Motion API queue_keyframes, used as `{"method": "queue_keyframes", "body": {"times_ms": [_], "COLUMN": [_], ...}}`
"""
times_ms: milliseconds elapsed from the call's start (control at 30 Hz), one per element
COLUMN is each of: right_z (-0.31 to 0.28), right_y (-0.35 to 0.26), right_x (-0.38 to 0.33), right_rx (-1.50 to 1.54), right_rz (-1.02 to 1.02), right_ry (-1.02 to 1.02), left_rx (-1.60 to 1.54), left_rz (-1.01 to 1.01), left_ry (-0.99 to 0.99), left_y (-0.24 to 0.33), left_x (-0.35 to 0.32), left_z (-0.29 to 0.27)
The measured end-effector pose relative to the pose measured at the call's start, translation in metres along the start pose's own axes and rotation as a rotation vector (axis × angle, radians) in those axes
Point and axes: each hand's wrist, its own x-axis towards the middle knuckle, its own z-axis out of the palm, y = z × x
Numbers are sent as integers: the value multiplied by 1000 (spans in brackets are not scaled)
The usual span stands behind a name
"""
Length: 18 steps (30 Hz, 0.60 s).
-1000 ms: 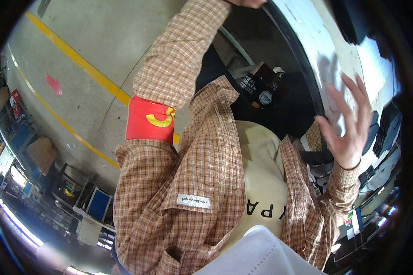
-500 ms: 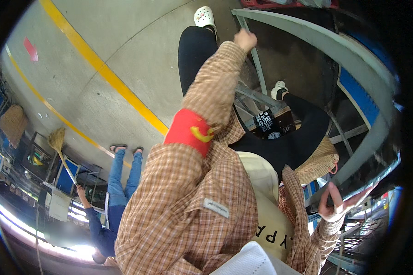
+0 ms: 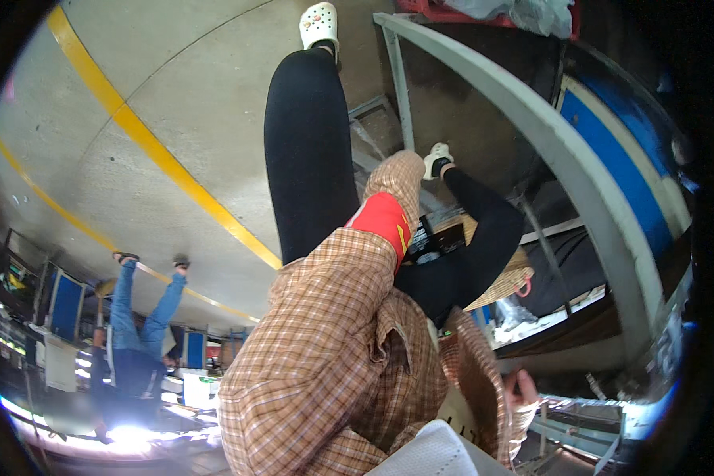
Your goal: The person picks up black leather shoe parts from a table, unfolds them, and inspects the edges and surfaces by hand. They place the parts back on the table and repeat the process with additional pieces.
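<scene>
My left arm, in a checked sleeve (image 3: 317, 309) with a red band (image 3: 385, 226), reaches up the middle of the view. Its hand is hidden beyond the end of the sleeve, so its hold does not show. Low on the right, my right hand (image 3: 520, 389) is partly covered by my shirt front. Its visible fingers are bent and a little apart, with nothing seen between them. That hand is nearest the grey metal frame (image 3: 563, 151) curving along my right side. A black item with white print (image 3: 424, 242) lies by my right thigh, above something woven (image 3: 504, 282).
Yellow lines (image 3: 166, 159) mark the concrete floor on the left. A person in jeans (image 3: 139, 309) stands at the lower left. At the top right is a red crate (image 3: 444, 11) with clear plastic bags (image 3: 523, 12). Blue panels (image 3: 619, 166) stand beyond the frame.
My left hand has dropped out of sight from beside the frame's upper end. My right hand has drawn back toward my shirt. The view has shifted, and the other person appears farther left.
</scene>
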Motion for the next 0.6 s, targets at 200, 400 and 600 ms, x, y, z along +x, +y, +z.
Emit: {"method": "queue_keyframes", "body": {"times_ms": [200,400,600], "right_z": [6,6,5], "right_y": [-8,-8,-13], "right_x": [-1,0,6], "right_rx": [3,19,35], "right_rz": [29,66,88], "right_ry": [-33,-37,-30], "left_rx": [82,174,309], "left_rz": [-25,-18,13], "left_ry": [-40,-75,-100], "left_y": [-3,-1,-6], "left_x": [-5,-4,-5], "left_z": [11,14,6]}}
